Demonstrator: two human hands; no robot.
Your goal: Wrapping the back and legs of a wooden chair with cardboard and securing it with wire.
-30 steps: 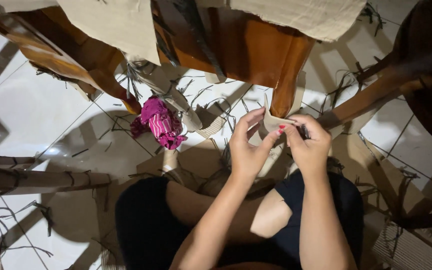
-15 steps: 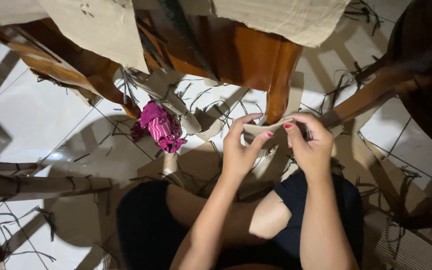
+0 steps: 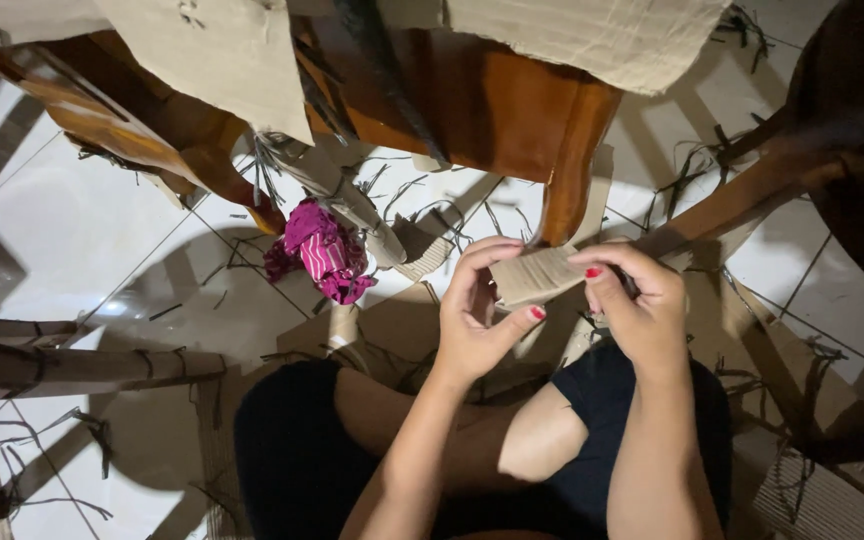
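Observation:
I sit on a tiled floor with my legs folded beneath me. Both hands hold a small strip of beige corrugated cardboard (image 3: 535,273) in front of a wooden chair leg (image 3: 564,175). My left hand (image 3: 480,318) pinches the strip's left end between thumb and fingers. My right hand (image 3: 636,300) grips the right end, fingers curled over it. Whether a tool sits in my right palm cannot be made out.
A bundle of pink fabric (image 3: 320,252) lies on the floor left of my hands, next to a rolled cardboard tube (image 3: 337,192). Wooden chairs (image 3: 472,95) stand ahead, draped with cardboard sheets (image 3: 207,55). More tubes (image 3: 72,368) lie at left. Thin dark scraps litter the tiles.
The cardboard strip has turned from bent upright between my fingers to lying flatter across both hands. My hands stayed close together in the same place.

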